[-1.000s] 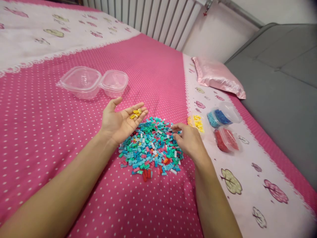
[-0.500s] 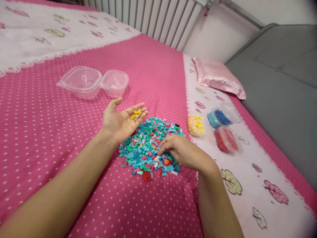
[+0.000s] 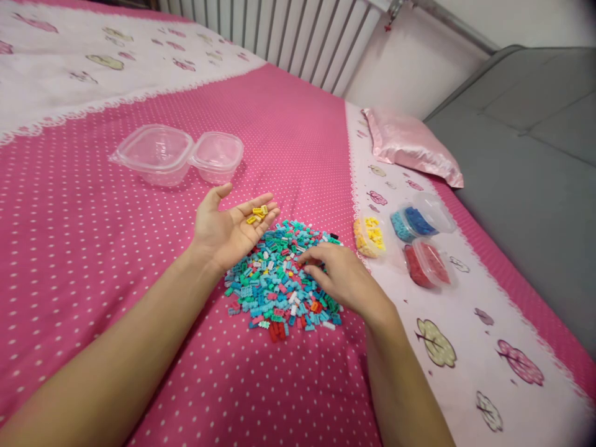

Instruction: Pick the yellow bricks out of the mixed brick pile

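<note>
Palm up, my left hand (image 3: 228,233) lies with its fingers stretched out over the left edge of the pile. A few yellow toy bricks (image 3: 257,215) rest on those fingers. Beneath both hands spreads a pile of small toy bricks (image 3: 265,285), mostly turquoise, blue and green, with some pink, red, white, orange and yellow. My right hand (image 3: 342,276) reaches into the right side of the pile, fingers bent down. Its thumb and forefinger are a little apart near a yellow brick (image 3: 290,274); nothing is visibly held. The palm hides part of the pile.
Two clear plastic tubs (image 3: 156,149) stand at the back left on the pink dotted bedspread (image 3: 298,130). To the right are a tub of yellow bricks (image 3: 370,237), blue bricks (image 3: 419,220) and red bricks (image 3: 419,267). A pink pillow (image 3: 412,146) lies near the grey headboard (image 3: 521,136).
My right hand has shifted slightly up and back over the pile, its thumb and forefinger now farther apart. My left hand stays put with the yellow toy bricks.
</note>
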